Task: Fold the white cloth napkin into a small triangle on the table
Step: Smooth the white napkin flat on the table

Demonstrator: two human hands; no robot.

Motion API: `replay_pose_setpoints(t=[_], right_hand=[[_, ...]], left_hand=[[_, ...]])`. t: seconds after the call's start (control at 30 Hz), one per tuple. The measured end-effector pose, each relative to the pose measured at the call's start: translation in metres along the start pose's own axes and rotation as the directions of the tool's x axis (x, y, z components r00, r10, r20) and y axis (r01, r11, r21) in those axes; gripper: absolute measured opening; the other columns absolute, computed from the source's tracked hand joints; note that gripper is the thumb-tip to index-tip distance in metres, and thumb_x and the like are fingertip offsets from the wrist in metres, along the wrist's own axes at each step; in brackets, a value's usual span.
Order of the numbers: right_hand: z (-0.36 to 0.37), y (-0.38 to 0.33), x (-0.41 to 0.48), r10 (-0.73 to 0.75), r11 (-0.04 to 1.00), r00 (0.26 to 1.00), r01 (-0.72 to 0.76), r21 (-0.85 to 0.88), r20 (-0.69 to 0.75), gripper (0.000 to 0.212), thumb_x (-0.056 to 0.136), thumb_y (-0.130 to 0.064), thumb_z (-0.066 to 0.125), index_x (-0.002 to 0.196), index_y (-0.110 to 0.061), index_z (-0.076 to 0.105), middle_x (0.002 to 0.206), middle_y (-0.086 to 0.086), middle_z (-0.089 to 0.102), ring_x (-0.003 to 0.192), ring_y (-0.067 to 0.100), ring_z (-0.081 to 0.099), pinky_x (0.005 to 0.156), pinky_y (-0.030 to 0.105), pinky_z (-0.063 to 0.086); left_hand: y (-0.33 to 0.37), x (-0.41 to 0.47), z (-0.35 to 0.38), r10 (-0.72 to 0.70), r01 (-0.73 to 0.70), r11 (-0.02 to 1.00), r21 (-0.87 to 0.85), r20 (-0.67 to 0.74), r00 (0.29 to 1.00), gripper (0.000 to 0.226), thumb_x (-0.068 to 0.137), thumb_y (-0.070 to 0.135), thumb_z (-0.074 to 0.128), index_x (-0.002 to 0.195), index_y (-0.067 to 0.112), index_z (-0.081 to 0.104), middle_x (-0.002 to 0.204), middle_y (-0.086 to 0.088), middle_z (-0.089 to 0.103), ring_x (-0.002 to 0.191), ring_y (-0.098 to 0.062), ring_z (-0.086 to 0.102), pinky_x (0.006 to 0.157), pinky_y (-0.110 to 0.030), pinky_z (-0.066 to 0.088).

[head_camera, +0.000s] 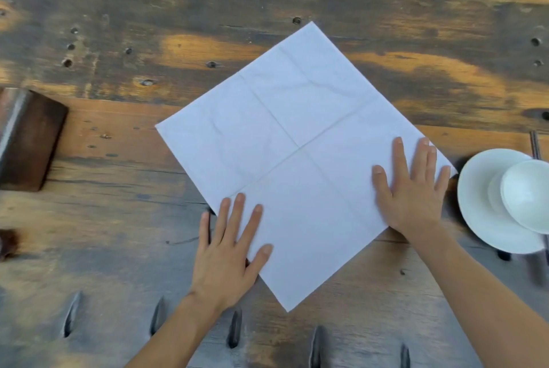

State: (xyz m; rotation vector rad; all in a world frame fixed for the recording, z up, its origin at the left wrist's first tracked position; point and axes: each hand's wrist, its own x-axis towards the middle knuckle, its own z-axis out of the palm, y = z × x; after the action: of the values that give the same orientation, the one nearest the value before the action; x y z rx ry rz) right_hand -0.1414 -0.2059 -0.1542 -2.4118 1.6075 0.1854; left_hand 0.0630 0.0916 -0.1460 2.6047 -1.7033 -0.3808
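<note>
Fingers (398, 157) spread wide and pressed flat, gripping nothing: right hand (411, 189) near the napkin's right corner, left hand (227, 252) over its lower-left edge. Lying open as a diamond mid-table (118, 219), the white napkin (297, 118), creased into quarters, beside a white saucer (478, 204) and bowl (528, 195), well apart from a dark block (29, 136). Likely thin, limp, light, prone to sliding; best pinched at a corner, opposite corner pinned.
</note>
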Motion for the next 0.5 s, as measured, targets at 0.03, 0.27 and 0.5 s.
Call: replay_pose_setpoints(t=[0.03,0.27,0.5], right_hand=[[-0.001,0.0,0.001,0.01,1.0,1.0,-0.01,0.0,0.012,0.07,0.098,-0.065,0.014,0.16,-0.033,0.005,0.169,0.012,-0.005,0.154,0.026,-0.005,0.12,0.064,0.0],[0.0,-0.093,0.006,-0.256,0.952,0.957,0.274,0.136,-0.138,0.069,0.101,-0.051,0.024,0.161,-0.018,0.019,0.169,0.016,0.006,0.156,0.03,0.005,0.12,0.059,-0.005],[0.019,-0.116,0.026,-0.338,0.941,0.939,0.339,0.004,-0.062,0.061,0.104,-0.055,0.023,0.161,-0.034,0.019,0.17,0.009,0.009,0.157,0.026,0.008,0.123,0.057,0.002]], left_hand=[[-0.006,-0.009,-0.002,-0.01,0.009,1.0,0.01,0.021,1.0,0.072,0.105,0.064,0.024,0.165,0.024,0.015,0.174,-0.008,0.005,0.159,-0.033,0.007,0.123,-0.061,0.011],[-0.001,0.099,-0.029,0.015,-0.023,0.997,-0.074,-0.105,0.994,0.07,0.107,0.055,0.024,0.163,0.014,0.022,0.171,-0.012,0.016,0.159,-0.033,0.013,0.125,-0.061,0.012],[-0.017,0.196,-0.022,0.024,-0.027,0.999,-0.03,-0.088,0.996,0.062,0.103,0.061,0.025,0.161,0.039,0.025,0.173,-0.005,0.015,0.159,-0.029,0.015,0.125,-0.062,0.011]])
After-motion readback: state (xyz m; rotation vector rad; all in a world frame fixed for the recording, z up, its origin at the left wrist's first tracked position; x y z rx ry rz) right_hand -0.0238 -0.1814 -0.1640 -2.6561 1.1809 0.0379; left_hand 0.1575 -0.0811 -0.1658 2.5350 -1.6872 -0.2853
